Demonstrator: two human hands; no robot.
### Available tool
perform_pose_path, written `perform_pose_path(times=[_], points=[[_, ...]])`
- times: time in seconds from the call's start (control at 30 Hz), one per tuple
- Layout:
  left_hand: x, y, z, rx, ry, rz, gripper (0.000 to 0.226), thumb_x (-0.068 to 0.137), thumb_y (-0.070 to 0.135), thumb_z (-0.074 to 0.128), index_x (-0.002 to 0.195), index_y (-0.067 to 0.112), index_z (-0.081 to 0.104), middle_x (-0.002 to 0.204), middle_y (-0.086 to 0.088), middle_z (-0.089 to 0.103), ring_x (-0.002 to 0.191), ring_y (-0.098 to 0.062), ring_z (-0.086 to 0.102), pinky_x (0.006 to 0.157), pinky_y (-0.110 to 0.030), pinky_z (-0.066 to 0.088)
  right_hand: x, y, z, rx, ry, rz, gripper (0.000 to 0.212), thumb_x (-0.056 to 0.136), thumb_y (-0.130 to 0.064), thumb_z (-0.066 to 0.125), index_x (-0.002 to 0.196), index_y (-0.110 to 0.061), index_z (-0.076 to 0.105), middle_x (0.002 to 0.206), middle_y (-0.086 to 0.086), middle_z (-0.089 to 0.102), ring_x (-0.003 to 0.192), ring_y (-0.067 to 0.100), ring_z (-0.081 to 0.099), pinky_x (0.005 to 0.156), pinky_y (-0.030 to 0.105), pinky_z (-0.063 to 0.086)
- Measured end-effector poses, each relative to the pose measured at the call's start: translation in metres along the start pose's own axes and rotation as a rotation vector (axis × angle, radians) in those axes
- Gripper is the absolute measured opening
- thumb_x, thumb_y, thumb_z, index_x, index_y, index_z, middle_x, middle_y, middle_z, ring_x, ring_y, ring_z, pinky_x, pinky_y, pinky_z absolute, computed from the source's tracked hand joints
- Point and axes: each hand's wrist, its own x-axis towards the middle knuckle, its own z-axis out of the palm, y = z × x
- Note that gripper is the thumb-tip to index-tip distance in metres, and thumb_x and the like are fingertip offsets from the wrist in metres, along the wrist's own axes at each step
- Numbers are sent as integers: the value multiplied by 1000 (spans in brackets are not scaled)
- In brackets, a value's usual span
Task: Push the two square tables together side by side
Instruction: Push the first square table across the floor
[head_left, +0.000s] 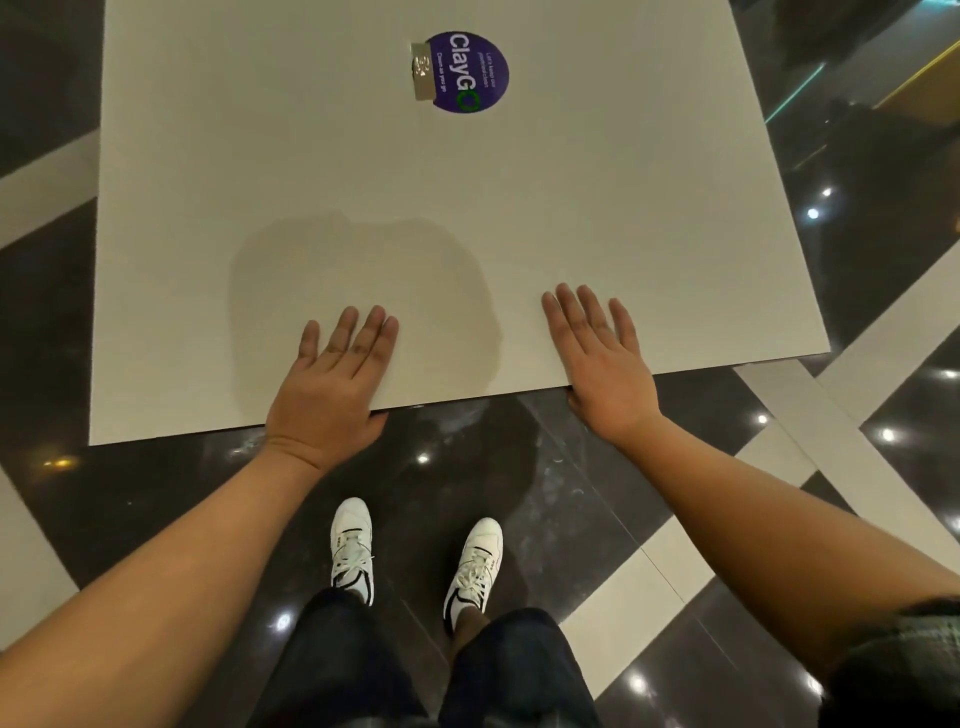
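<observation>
table (519, 218) fills upper view, near edge just ahead of shoes (415, 556) | L hand (332, 384) + R hand (605, 364) flat on near edge, fingers spread, thumbs under rim, apart | purple sticker (470, 73) far side of table | no containers seen

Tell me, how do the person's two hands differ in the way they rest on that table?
The left hand lies nearer the middle of the table's near edge; the right hand sits closer to the right corner. The left hand's fingers angle rightward, the right hand's fingers angle leftward. The right hand reaches farther up the tabletop. Both are flat, palms down, fingers spread, with the wrists hanging off the edge.
</observation>
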Motion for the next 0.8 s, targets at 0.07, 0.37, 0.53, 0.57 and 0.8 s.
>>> perform_pose_path(times=[0.07,0.37,0.53,0.57,0.8], points=[[0,-2,-2,-9,-1,9,86,88,43,48,163,7,25,169,-14,27,154,-36,27,123,-62,20,0,-4,-2,3,-8,7,82,89,-32,26,165,-7,7,173,16,10,159,38,6,127,60,6],[-12,-63,-6,9,-59,85,87,83,41,49,161,7,31,168,-12,28,152,-38,30,122,-63,26,11,-69,4,-52,-1,104,110,84,-10,74,165,-8,0,174,14,3,159,36,0,127,60,7],[-13,-76,-7,-3,-49,100,82,88,44,47,160,7,35,166,-13,33,151,-38,33,121,-63,28,16,-83,2,-105,-48,148,113,84,-3,72,164,-10,-7,174,11,0,160,34,-1,127,59,9],[-13,-76,-6,-9,-53,102,82,89,45,47,160,7,35,166,-13,33,151,-38,34,121,-63,29,16,-82,2,-118,-50,145,112,85,-1,71,164,-11,-8,174,11,-2,159,34,-2,128,58,9],[-12,-77,-6,-17,-67,116,83,86,44,51,159,6,36,165,-14,36,150,-39,36,115,-65,37,21,-75,3,-130,-26,96,113,81,-9,76,165,-8,0,171,12,-3,159,36,-1,128,56,5]])
